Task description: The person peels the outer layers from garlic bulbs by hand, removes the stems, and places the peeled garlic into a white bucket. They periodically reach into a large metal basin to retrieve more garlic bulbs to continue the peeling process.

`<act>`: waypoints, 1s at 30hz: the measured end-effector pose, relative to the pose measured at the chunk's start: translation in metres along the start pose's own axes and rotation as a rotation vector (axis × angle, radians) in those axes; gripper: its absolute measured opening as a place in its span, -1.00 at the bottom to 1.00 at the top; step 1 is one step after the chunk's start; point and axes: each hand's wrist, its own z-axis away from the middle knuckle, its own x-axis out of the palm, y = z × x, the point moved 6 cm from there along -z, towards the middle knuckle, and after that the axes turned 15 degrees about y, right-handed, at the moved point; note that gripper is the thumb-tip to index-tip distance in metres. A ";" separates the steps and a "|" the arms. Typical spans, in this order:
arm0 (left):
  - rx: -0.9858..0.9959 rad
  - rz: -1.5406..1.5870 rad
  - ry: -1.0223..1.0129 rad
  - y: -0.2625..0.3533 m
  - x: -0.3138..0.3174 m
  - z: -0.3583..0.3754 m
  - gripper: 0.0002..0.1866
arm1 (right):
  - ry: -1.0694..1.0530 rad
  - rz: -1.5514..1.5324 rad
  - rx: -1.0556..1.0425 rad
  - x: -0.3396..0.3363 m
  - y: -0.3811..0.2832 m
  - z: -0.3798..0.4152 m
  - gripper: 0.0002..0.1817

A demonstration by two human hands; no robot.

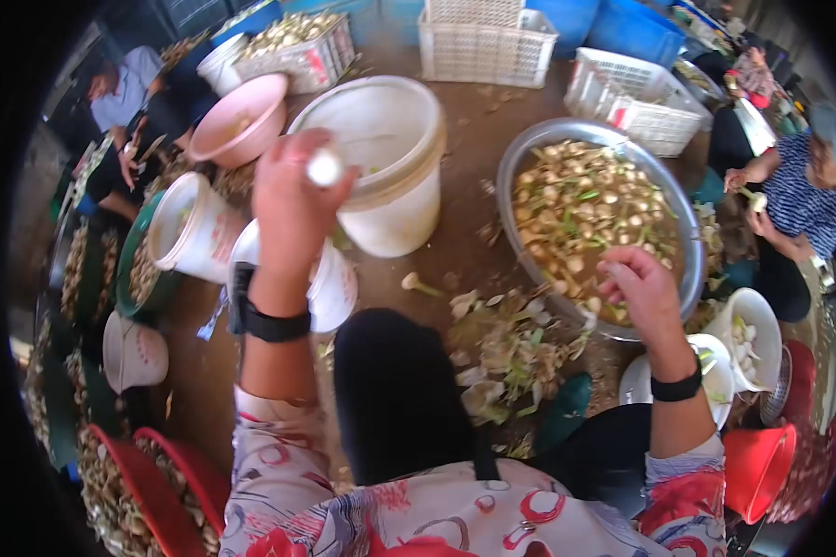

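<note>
Raised at the near side of a large white bucket point(390, 200), my left hand point(293, 190) is closed on a round white garlic bulb point(325, 167), which looks peeled. My right hand point(643, 290) hovers over the near edge of a wide metal basin point(520, 243). Its fingers are curled together, and I cannot see what, if anything, lies between them. Inside the basin, many garlic bulbs point(594, 190) with green bits sit in brownish water. A stemmed bulb point(420, 284) lies on the floor between my hands.
Peelings point(511, 357) are heaped before my knees. White buckets point(748, 343) holding peeled bulbs stand right, beside a red bucket point(757, 469). At left are a pink basin point(241, 121) and a tilted white bucket point(195, 227). White crates point(488, 51) stand behind. Other people point(799, 190) sit at both sides.
</note>
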 end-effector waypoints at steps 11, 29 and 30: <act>-0.626 0.108 -0.584 -0.099 0.068 0.206 -0.83 | 0.016 0.092 0.082 0.007 0.044 -0.019 -0.86; -0.646 -0.016 -1.059 -0.076 0.246 0.370 -0.82 | -0.171 0.528 0.208 0.015 0.108 -0.023 -0.83; -0.830 0.263 -1.077 -0.054 0.238 0.355 -0.81 | -0.165 0.529 0.241 0.016 0.107 -0.023 -0.83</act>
